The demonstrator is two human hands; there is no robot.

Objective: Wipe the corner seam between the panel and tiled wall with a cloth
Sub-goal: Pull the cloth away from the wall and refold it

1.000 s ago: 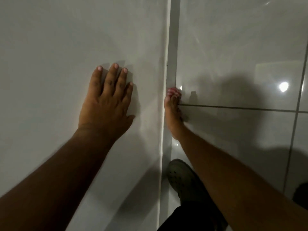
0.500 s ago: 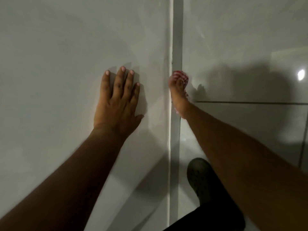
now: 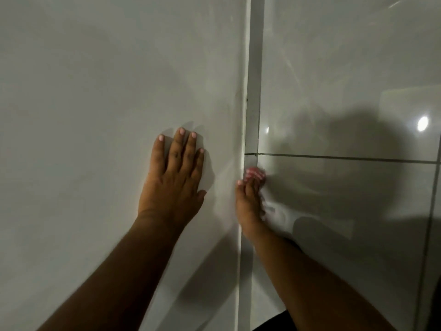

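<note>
Running straight up and down just right of the panel point(image 3: 119, 91), the corner seam point(image 3: 252, 103) lies under your right hand point(image 3: 248, 206) — clenched on the striped cloth point(image 3: 254, 173) against the tiled wall point(image 3: 346, 80) — while your left hand point(image 3: 175, 177) rests flat, empty.

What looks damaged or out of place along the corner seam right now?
Nothing stands out. The panel edge runs straight, the tiled wall looks intact, and the right hand presses the cloth into the seam.

Left hand point(image 3: 175, 177) flat, right hand point(image 3: 249, 197) curled
</note>
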